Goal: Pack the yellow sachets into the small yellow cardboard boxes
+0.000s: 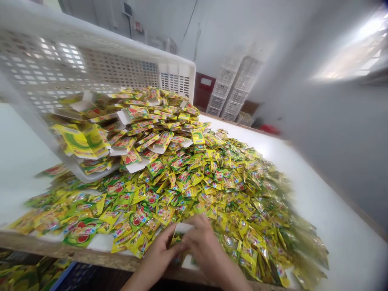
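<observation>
Near the table's front edge, my left hand (158,254) is closed around the side of a small carton (183,228) with a white flap standing up at its top. My right hand (203,241), slightly blurred, has its fingers curled against the same carton from the other side. Between them the fingers hide most of the carton and whatever is inside it. A wide heap of small yellow and green sachets (212,190), printed with fruit pictures, spreads in front of and beside both hands.
A white perforated crate (178,66) lies tilted at the left, with flat-folded and open-ended cartons (145,121) spilling toward the sachets. Stacked crates (230,91) stand by the far wall. Below the wooden table edge (75,254), a blue bin (71,275) sits beside yellow packs.
</observation>
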`<action>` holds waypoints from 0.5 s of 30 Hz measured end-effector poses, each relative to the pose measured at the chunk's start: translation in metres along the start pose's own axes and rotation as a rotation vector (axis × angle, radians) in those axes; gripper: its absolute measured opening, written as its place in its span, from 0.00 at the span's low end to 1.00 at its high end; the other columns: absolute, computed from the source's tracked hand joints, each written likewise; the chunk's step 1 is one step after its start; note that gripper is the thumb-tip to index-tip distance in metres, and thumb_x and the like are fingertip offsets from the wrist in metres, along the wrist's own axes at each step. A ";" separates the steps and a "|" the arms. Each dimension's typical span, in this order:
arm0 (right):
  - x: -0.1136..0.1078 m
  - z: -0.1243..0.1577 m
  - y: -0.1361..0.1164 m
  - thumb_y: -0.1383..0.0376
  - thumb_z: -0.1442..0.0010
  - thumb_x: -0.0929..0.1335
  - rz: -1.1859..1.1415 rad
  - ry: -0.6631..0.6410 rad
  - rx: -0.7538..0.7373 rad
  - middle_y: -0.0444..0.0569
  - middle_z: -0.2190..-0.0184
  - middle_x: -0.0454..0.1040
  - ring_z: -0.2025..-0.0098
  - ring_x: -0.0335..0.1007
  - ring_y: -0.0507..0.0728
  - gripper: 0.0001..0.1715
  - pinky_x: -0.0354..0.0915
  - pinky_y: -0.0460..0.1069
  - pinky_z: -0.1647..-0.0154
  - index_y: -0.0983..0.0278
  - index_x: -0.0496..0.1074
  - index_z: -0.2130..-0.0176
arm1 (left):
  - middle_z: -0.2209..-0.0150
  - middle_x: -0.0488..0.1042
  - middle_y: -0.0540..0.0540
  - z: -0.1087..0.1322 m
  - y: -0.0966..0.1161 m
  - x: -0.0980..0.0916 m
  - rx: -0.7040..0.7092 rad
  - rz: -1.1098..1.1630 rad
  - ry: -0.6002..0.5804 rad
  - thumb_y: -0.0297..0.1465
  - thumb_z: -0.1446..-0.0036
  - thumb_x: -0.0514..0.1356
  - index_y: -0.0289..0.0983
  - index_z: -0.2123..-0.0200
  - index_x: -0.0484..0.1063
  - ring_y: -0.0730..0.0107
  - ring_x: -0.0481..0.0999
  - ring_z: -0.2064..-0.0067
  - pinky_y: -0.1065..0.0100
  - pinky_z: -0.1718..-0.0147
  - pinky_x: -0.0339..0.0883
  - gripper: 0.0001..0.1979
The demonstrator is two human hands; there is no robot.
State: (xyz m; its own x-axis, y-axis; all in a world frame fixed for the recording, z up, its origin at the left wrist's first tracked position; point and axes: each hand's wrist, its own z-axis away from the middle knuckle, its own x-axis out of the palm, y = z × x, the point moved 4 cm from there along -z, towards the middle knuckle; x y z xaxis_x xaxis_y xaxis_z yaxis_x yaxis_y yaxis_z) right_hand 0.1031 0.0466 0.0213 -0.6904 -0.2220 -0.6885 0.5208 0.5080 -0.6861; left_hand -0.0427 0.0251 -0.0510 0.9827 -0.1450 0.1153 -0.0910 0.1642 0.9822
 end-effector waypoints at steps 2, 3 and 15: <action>0.002 0.001 0.000 0.76 0.45 0.71 -0.025 0.051 0.019 0.47 0.56 0.71 0.52 0.63 0.60 0.12 0.62 0.55 0.51 0.59 0.76 0.65 | 0.45 0.76 0.47 0.001 0.000 -0.001 -0.007 -0.005 0.011 0.36 0.46 0.66 0.44 0.46 0.72 0.55 0.72 0.44 0.62 0.44 0.65 0.23; 0.003 0.001 -0.001 0.75 0.46 0.73 -0.028 0.069 0.028 0.48 0.55 0.70 0.50 0.62 0.61 0.13 0.62 0.56 0.51 0.58 0.76 0.62 | 0.45 0.76 0.47 0.002 0.000 -0.001 -0.007 -0.010 0.017 0.36 0.46 0.66 0.44 0.46 0.73 0.54 0.72 0.44 0.62 0.44 0.65 0.23; 0.024 0.027 0.035 0.55 0.47 0.74 -0.804 0.169 0.566 0.44 0.73 0.70 0.79 0.61 0.49 0.16 0.58 0.43 0.83 0.63 0.73 0.63 | 0.46 0.76 0.45 0.016 0.011 -0.008 -0.201 0.073 0.084 0.44 0.40 0.58 0.42 0.49 0.77 0.54 0.70 0.41 0.58 0.40 0.59 0.20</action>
State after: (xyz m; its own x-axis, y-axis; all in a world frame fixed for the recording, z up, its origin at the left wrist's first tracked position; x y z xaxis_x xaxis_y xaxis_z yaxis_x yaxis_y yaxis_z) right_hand 0.1181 0.0360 -0.0258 -0.9823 -0.1823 0.0419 -0.0004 -0.2223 -0.9750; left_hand -0.0538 0.0123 -0.0383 0.9855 -0.0451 0.1637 -0.1365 0.3631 0.9217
